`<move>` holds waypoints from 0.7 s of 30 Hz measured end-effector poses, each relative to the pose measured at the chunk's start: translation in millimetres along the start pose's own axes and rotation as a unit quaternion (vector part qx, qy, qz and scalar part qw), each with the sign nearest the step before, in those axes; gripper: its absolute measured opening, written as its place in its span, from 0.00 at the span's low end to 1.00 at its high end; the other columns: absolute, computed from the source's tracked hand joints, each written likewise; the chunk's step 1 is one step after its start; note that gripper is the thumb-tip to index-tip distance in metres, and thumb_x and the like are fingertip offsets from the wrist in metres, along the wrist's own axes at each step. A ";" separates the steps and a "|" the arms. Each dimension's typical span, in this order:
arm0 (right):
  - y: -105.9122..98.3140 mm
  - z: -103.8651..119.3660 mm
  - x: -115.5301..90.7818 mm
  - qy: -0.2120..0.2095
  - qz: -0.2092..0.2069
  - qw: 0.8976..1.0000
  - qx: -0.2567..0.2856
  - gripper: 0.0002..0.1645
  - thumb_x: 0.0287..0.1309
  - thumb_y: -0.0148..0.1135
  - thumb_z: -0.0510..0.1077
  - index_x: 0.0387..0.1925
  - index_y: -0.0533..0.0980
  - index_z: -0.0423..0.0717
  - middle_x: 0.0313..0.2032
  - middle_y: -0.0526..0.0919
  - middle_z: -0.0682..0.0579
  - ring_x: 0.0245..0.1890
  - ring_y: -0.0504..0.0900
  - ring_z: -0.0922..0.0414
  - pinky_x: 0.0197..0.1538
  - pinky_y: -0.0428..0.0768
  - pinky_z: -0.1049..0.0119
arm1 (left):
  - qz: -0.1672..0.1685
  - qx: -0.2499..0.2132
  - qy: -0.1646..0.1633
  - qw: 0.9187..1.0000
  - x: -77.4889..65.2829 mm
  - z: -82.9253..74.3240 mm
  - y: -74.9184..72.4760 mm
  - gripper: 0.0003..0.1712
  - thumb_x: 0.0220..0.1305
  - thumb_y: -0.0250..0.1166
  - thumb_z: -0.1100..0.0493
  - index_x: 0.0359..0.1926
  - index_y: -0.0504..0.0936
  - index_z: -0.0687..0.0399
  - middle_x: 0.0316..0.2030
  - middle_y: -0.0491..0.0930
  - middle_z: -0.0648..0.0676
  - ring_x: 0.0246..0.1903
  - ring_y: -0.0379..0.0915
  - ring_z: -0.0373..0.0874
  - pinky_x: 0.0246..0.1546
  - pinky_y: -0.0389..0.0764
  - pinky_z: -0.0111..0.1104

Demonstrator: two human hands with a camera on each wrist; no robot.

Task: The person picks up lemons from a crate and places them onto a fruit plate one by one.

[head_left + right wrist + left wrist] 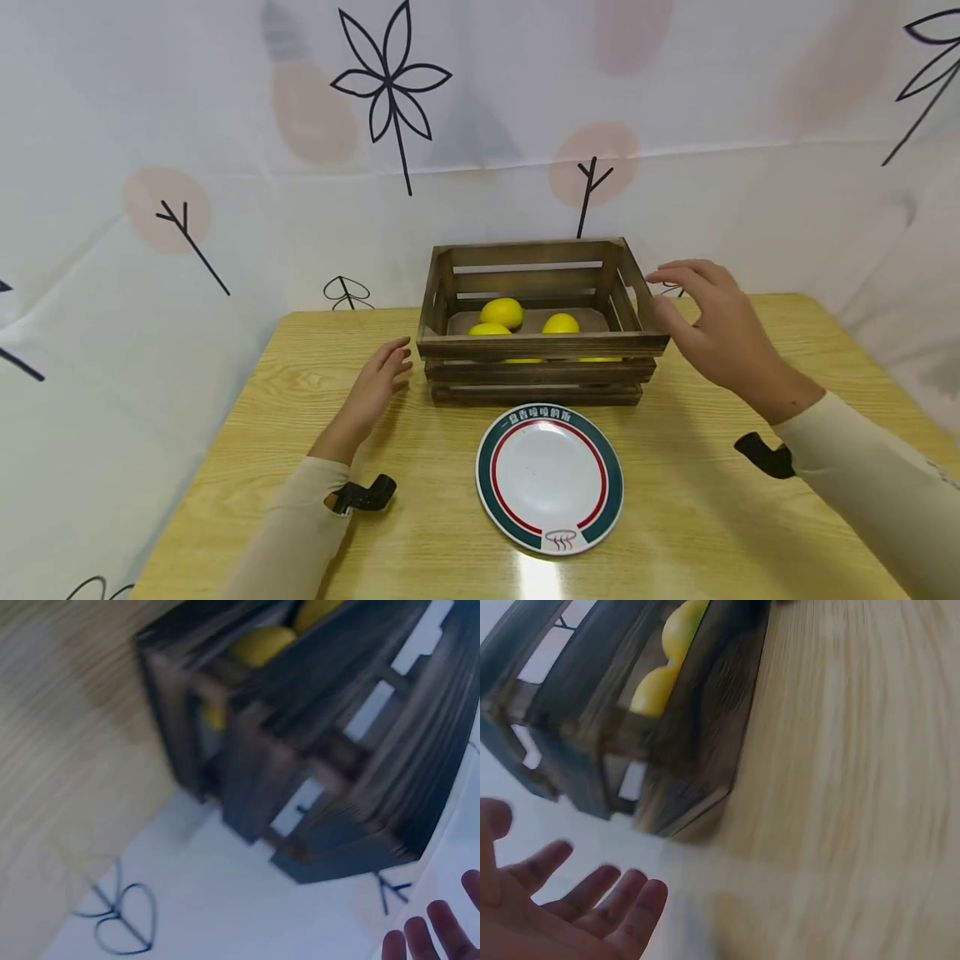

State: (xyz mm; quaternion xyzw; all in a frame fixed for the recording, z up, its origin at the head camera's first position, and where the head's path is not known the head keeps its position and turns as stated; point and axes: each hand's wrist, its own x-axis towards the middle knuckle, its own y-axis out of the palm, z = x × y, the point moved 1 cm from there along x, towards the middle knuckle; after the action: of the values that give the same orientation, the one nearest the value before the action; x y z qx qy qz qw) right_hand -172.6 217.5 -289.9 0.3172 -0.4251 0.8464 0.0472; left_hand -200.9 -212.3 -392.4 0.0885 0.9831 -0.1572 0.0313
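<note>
A brown slatted wooden crate [540,345] stands on the table with several yellow lemons [502,313] inside, some partly hidden by its front slats. My left hand [367,398] is beside the crate's left end, fingers relaxed and slightly apart from the wood. On the other side, my right hand [716,333] hovers by the crate's right end with thumb and fingers spread. In the left wrist view, a gap shows between the left hand [585,919] and the crate [712,712]. The right wrist view has the right fingertips [447,928] away from the crate.
In front of the crate lies a round white plate [547,467] with a green rim and a red ring. The light wood table [420,517] carries both. Behind it hangs a white cloth [495,192] printed with plant drawings and pink spots.
</note>
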 end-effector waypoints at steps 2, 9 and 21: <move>4.6 11.5 8.2 -0.008 0.010 1.000 0.005 0.16 0.70 0.55 0.41 0.55 0.79 0.40 0.58 0.76 0.40 0.59 0.71 0.41 0.52 0.71 0.42 | 0.007 -0.051 -0.014 0.999 4.4 2.3 7.8 0.32 0.81 0.35 0.41 0.79 0.51 0.46 0.77 0.53 0.61 0.75 0.53 0.58 0.70 0.63 0.53; 22.5 33.5 32.5 -0.018 0.069 0.997 0.023 0.16 0.72 0.55 0.43 0.56 0.78 0.44 0.58 0.76 0.45 0.45 0.71 0.53 0.42 0.70 0.55 | 0.043 -0.105 -0.029 0.993 5.6 3.4 28.3 0.41 0.78 0.32 0.32 0.81 0.36 0.46 0.79 0.43 0.62 0.77 0.43 0.61 0.75 0.50 0.54; 52.9 41.8 64.1 0.025 0.167 0.984 0.063 0.19 0.74 0.52 0.48 0.58 0.77 0.43 0.58 0.75 0.43 0.50 0.77 0.47 0.54 0.77 0.49 | 0.025 -0.063 -0.009 0.998 5.1 8.1 34.5 0.33 0.82 0.39 0.46 0.80 0.43 0.45 0.80 0.42 0.56 0.76 0.46 0.61 0.74 0.53 0.55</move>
State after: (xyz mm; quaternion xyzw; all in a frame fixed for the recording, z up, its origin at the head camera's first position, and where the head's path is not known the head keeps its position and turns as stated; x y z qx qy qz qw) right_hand -221.2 140.4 -271.1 0.2223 -0.4170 0.8751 -0.1042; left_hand -199.3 -181.8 -411.0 0.1092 0.9883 -0.0946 0.0491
